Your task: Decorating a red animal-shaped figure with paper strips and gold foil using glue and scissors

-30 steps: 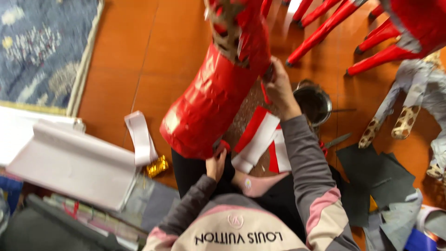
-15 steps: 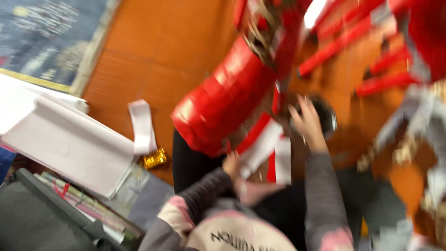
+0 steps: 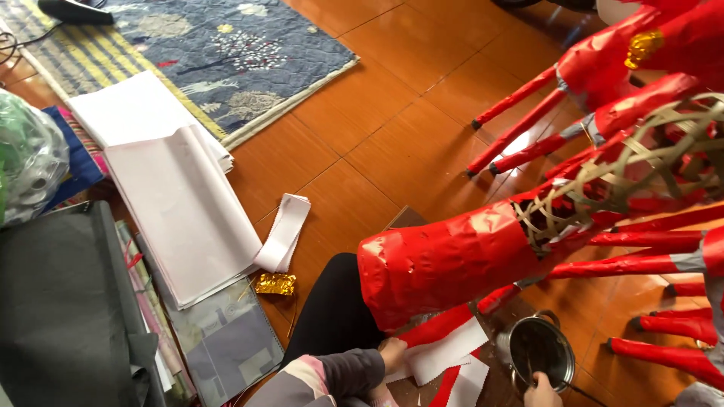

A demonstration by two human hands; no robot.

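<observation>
Low at 6 o'clock, your left hand (image 3: 392, 353) sits on the near edge of the red-and-white paper strips (image 3: 445, 343). Fingers bent down onto the paper; pinching or only pressing, cannot tell.

At 5 o'clock, your right hand (image 3: 541, 390) is cut off by the bottom edge. Only knuckles show, at the near rim of the small metal pot (image 3: 537, 348). How far it is open, and whether it holds anything, cannot tell.

Just above the strips at 12 o'clock lies the big red paper-covered tube (image 3: 452, 264), its blunt end over your dark trouser leg (image 3: 332, 316). At 2 o'clock the tube runs into a bare woven bamboo frame (image 3: 626, 181), with red-wrapped spikes (image 3: 528, 98) fanning out beyond it.

Judged step: paper and pot both being handled beside the covered tube, one hand on each. Lifting a strip would call for a clean pinch at its edge, clear of the tube's overhang.

Further out, at 9 o'clock: gold foil scrap (image 3: 274, 283), curled white strip (image 3: 285, 230), stack of white sheets (image 3: 181, 203). At 11 o'clock a blue patterned rug (image 3: 226, 53) on the orange tiled floor (image 3: 392, 136).
</observation>
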